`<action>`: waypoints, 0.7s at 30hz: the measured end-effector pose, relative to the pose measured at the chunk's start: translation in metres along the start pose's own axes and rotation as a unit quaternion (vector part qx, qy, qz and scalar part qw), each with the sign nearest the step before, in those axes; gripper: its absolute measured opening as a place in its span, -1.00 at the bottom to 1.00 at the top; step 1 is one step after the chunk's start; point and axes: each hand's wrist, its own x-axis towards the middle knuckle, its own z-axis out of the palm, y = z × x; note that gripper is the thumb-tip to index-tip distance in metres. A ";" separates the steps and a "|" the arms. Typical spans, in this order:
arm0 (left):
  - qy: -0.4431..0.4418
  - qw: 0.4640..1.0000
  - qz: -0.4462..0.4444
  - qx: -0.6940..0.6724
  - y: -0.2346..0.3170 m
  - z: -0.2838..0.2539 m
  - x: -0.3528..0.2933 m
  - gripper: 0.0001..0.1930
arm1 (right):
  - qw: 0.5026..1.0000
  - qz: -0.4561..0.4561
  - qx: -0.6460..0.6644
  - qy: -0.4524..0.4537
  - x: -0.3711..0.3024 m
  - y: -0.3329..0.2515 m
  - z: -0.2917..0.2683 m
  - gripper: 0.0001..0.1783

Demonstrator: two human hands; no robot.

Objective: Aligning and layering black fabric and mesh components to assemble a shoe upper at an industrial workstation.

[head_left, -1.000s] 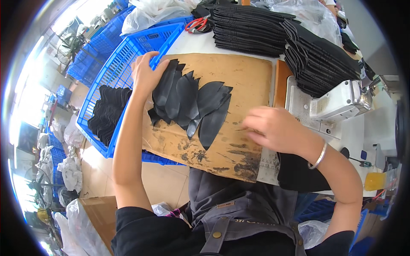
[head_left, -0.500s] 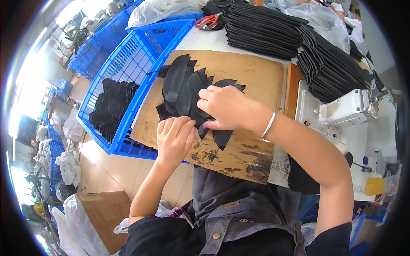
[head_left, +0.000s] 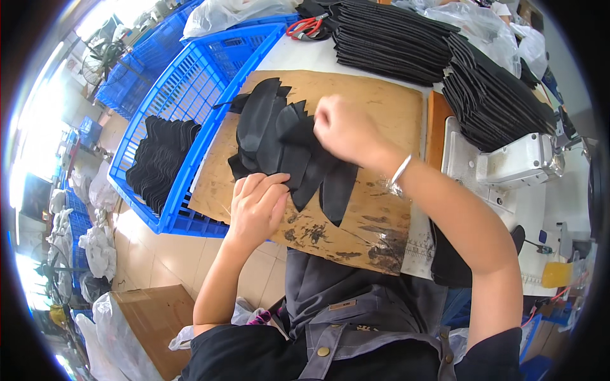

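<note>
A loose, overlapping pile of black, leaf-shaped cut pieces (head_left: 259, 127) lies on a brown cardboard sheet (head_left: 381, 105). At the pile's near left edge, my left hand (head_left: 257, 206) has its fingers pressed together on the rim of a black piece; its fingertips are partly hidden. My right hand (head_left: 346, 130), wearing a silver bangle, is curled closed over the pile's right side and smeared by motion. Whatever its fingers hold is hidden. Just left of that hand, one piece's edge looks turned up. A long pointed piece (head_left: 337, 193) sticks out toward me.
A blue plastic crate (head_left: 166, 219) with wavy black pieces stands left. Tall rows of stacked black pieces (head_left: 391, 47) line the back, beside red-handled scissors (head_left: 305, 26). A white sewing machine (head_left: 518, 162) sits at right. An open carton (head_left: 155, 324) is on the floor.
My right hand has lifted up and away from the pile's near end, its fingers curling in. Pieces in the middle and right have shifted. My left hand stays at the near left edge.
</note>
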 end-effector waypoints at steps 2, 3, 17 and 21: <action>-0.010 1.000 0.014 -0.004 0.003 -0.001 0.003 -0.91 | 0.988 0.127 0.063 0.054 0.023 0.024 -0.020 -0.71; -0.011 1.000 0.025 -0.012 0.006 -0.001 0.007 -0.91 | 0.975 0.132 0.056 0.169 0.026 0.036 -0.035 -0.68; -0.090 0.773 -0.116 -0.617 0.101 0.026 0.068 -0.33 | 0.803 0.127 0.581 -0.025 -0.154 0.012 -0.180 -0.81; -0.384 0.564 -0.174 -0.711 0.147 0.040 0.080 -0.73 | 0.808 0.192 0.552 0.074 -0.220 0.014 -0.192 -0.83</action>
